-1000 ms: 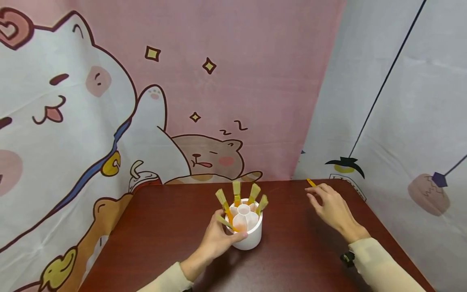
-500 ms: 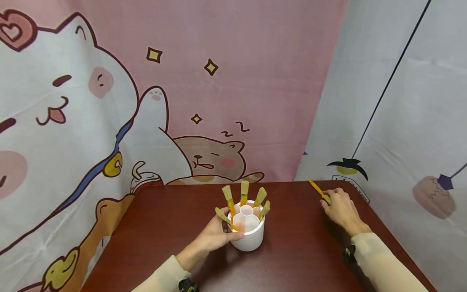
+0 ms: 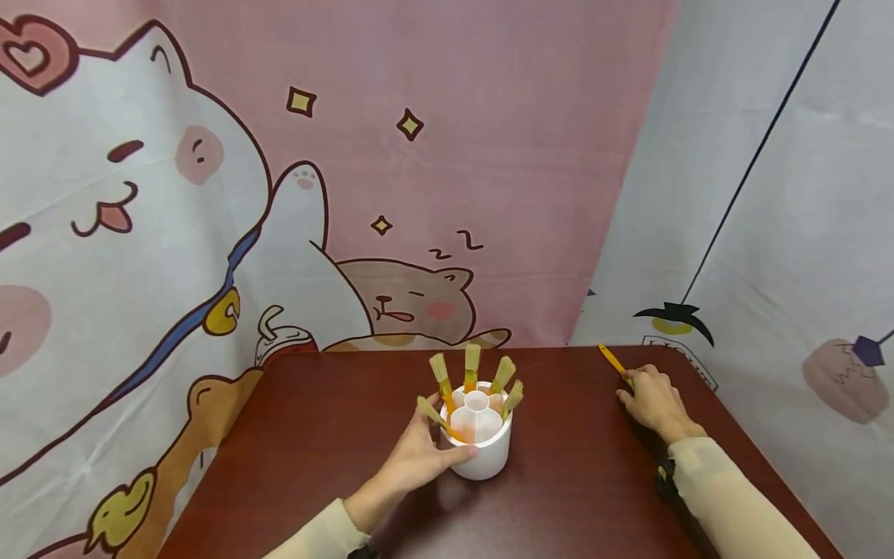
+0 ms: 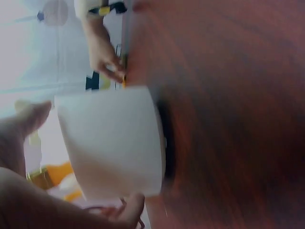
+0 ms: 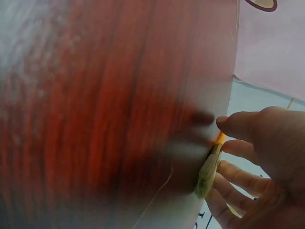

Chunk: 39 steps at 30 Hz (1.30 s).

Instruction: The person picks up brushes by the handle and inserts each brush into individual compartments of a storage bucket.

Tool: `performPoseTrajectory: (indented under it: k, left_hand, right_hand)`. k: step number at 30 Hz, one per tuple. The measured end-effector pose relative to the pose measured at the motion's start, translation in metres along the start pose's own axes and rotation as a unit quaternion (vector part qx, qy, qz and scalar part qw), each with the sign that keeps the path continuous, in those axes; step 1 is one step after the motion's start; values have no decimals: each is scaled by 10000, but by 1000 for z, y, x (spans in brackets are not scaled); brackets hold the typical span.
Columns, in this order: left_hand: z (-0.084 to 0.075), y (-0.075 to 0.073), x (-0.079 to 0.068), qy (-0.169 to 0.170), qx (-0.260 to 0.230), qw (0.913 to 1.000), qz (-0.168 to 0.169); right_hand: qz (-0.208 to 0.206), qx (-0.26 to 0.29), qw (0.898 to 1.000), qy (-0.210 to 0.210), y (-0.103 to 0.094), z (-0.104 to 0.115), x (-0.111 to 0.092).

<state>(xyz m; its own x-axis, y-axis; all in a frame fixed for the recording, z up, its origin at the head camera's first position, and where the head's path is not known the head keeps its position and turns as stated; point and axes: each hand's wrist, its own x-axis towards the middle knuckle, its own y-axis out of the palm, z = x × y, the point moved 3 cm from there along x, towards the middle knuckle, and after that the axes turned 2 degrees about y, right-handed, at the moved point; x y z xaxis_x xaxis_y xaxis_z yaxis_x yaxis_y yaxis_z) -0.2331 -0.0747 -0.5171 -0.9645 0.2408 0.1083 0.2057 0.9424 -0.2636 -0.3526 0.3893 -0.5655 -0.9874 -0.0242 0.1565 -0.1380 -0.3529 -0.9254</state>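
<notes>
My left hand point(image 3: 417, 458) holds a round white brush holder point(image 3: 482, 463) on the table, its thumb across the near rim and fingers behind. Several paintbrushes point(image 3: 441, 371) with pale bristles and orange handles stand around its white divided insert point(image 3: 477, 401). At the far right my right hand point(image 3: 656, 402) reaches down to one more paintbrush point(image 3: 611, 359) lying on the tabletop. The right wrist view shows its thumb and fingers close about that brush, with bristles point(image 5: 207, 176) beside the fingers; a firm grip cannot be made out.
A dark red-brown table point(image 3: 335, 435) spreads under both hands. Behind it hangs a pink and white cloth point(image 3: 531, 155) with cartoon animals, and a pale cloth point(image 3: 733, 256) borders the right side.
My right hand has come down and to the right, from above the loose paintbrush to its bristle end. The brush holder stays in my left hand, almost still.
</notes>
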Motion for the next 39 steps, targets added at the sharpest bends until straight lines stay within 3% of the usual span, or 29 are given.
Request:
performPoseTrajectory:
  k: [5, 14, 18, 23, 29, 32, 39]
  left_hand:
    - [-7, 12, -5, -23, 857, 9942, -654]
    - [-9, 19, -4, -256, 974, 9903, -960]
    - [-5, 14, -3, -251, 552, 9950, -798]
    - [0, 3, 1, -349, -34, 9991, -252]
    - [4, -5, 8, -589, -166, 9978, 252]
    - [6, -6, 10, -681, -261, 9967, 367]
    - [8, -5, 9, -526, -381, 9968, 474]
  right_hand:
    - [-93, 95, 9998, -137, -3, 4, -2]
    - [-224, 25, 9967, -785, -3, 17, -5]
    - [-251, -86, 9939, -1068, -5, 21, -8]
    - [-270, -44, 9904, -1357, -7, 29, -16]
    - [-153, -125, 9864, -1630, -8, 37, -28]
    - [-83, -192, 9836, -1790, -6, 41, -32]
    - [-68, -396, 9813, -1881, -5, 47, -37]
